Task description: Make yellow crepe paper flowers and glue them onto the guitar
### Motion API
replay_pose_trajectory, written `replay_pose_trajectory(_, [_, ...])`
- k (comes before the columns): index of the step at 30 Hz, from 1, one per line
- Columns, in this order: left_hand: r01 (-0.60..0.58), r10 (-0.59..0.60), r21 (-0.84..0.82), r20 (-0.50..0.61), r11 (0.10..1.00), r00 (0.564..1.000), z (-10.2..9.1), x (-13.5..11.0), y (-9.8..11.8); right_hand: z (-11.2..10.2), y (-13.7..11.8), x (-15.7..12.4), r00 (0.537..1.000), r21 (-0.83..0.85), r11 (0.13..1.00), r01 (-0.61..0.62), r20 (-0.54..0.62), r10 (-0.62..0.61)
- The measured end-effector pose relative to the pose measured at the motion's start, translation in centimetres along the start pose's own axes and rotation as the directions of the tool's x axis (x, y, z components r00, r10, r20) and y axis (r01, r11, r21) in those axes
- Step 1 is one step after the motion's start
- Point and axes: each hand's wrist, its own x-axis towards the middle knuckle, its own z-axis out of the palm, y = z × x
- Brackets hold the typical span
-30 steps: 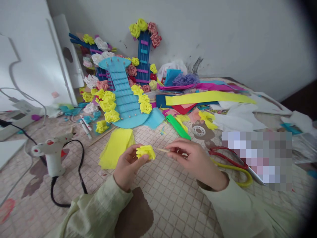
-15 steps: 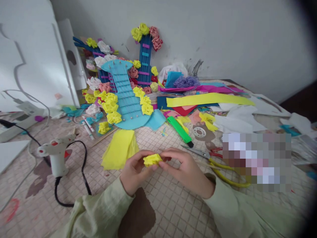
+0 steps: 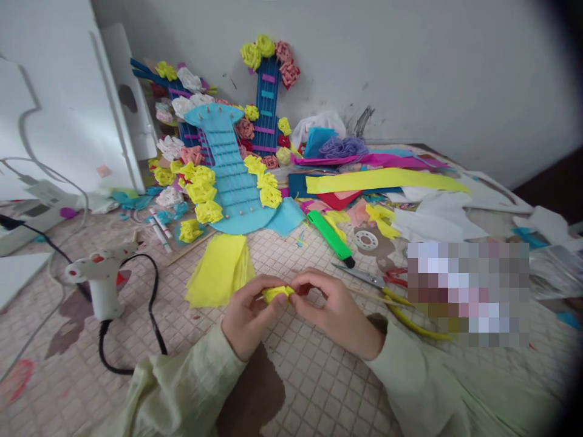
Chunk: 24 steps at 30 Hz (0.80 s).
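Observation:
Between my two hands is a small yellow paper flower (image 3: pixel 277 294), partly hidden by the fingers. My left hand (image 3: pixel 250 312) pinches it from the left, the thumb lying over its front. From the other side my right hand (image 3: pixel 330 306) grips its right edge between thumb and fingertips. A stack of yellow crepe paper sheets (image 3: pixel 218 270) lies just beyond my left hand. Farther back leans a light blue guitar-shaped craft (image 3: pixel 234 182) with strings and yellow paper flowers along both sides.
A white glue gun (image 3: pixel 104 282) with a black cord stands at the left. Right of centre lie a green utility knife (image 3: pixel 328 237) and scissors (image 3: pixel 368 276) with red handles. Behind are a yellow strip (image 3: pixel 387 181), a dark blue decorated craft (image 3: pixel 267 106) and markers (image 3: pixel 160 233). A blurred patch covers the right.
The flower has turned in my fingers and less of it shows now. My left thumb has moved up over its front. The view has shifted slightly.

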Motion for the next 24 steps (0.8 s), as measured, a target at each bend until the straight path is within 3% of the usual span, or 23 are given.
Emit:
replay_pose_trajectory(4, [0.117, -0.125, -0.12, -0.065, 0.986, 0.99, 0.2, 0.1, -0.3, 0.0, 0.0, 0.1, 0.999, 0.026, 0.998, 0.049, 0.0, -0.049])
replay_pose_trajectory(7, [0.242, -0.269, -0.296, -0.056, 0.924, 0.961, 0.5, 0.1, -0.6, 0.0, 0.0, 0.1, 0.996, 0.053, 0.995, 0.089, -0.003, -0.089])
replay_pose_trajectory(10, [0.295, -0.336, -0.397, -0.036, 0.869, 0.941, 0.7, 0.2, -0.7, 0.0, 0.0, 0.2, 0.992, 0.062, 0.991, 0.12, 0.015, -0.121])
replay_pose_trajectory(14, [0.207, -0.227, -0.315, -0.028, 0.926, 0.974, 0.4, 0.2, -0.3, 0.0, 0.0, 0.2, 0.997, 0.046, 0.996, 0.072, 0.004, -0.072])
replay_pose_trajectory(19, [0.004, 0.007, -0.105, 0.106, 0.994, 0.994, -0.3, 0.1, 0.1, -0.4, 0.2, 0.2, 0.997, 0.098, 0.993, -0.071, -0.007, 0.072])
replay_pose_trajectory(24, [0.074, -0.068, -0.039, 0.143, 0.996, 0.987, -0.4, 0.0, 0.1, -0.7, 0.3, 0.2, 0.992, 0.163, 0.979, -0.124, 0.053, 0.117])
